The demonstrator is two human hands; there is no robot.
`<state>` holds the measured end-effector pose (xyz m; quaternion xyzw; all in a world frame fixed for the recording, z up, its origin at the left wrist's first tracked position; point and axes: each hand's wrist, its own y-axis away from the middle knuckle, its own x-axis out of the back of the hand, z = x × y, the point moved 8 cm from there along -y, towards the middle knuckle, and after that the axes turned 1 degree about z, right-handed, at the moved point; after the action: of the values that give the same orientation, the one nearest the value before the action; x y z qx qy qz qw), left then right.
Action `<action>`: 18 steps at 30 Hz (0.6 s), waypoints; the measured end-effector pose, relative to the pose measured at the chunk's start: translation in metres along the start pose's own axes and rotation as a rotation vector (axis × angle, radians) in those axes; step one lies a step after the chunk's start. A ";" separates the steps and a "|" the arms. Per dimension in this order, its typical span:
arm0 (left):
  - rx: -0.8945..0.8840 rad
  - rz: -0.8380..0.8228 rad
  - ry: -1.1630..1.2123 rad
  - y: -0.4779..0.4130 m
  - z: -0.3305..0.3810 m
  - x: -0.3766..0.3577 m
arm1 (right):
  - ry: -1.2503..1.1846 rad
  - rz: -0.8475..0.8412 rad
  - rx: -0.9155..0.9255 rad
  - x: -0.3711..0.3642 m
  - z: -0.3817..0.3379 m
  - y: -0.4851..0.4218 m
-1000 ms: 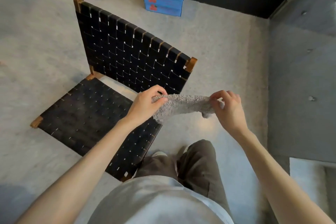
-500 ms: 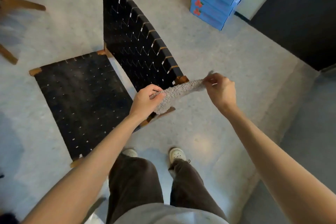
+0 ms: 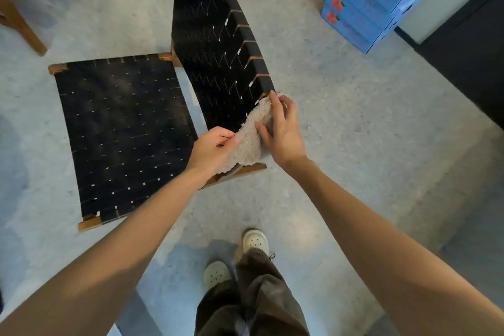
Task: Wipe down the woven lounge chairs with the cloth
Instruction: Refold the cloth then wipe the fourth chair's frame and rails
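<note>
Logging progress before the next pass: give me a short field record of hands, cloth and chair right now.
chair: black woven-strap lounge chair with wooden frame, standing on the floor
cloth: grey fluffy cloth, held along the near side edge of the backrest
left hand: pinches the cloth's lower end
right hand: holds its upper end by the backrest's top corner
seat: pale dusty smudges; cloth not on it
nearby: stacked blue cardboard boxes; wooden furniture legs

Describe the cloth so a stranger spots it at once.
Find the black woven chair. At the near corner of its backrest, the left hand and right hand hold a cloth. It is the only fuzzy grey-beige thing, pale against all that black.
</note>
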<state>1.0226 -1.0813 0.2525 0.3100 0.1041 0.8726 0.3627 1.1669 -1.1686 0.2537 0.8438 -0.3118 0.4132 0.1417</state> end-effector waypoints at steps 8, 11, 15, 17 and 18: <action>-0.095 0.074 0.031 -0.020 0.000 -0.009 | 0.188 0.264 -0.058 -0.002 0.002 0.000; -0.231 0.069 0.073 -0.018 0.015 -0.012 | 0.146 0.361 -0.140 0.010 0.008 0.009; -0.359 0.085 0.041 -0.023 0.029 -0.015 | -0.056 0.263 -0.256 0.014 0.025 0.035; -0.372 0.156 -0.098 -0.026 0.027 -0.014 | -0.151 0.235 -0.245 0.014 0.027 0.046; -0.356 0.204 -0.174 -0.028 0.024 -0.013 | -0.165 0.196 -0.249 0.009 0.029 0.050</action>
<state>1.0602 -1.0716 0.2542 0.3243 -0.1150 0.8793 0.3292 1.1566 -1.2251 0.2424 0.8164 -0.4519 0.3125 0.1778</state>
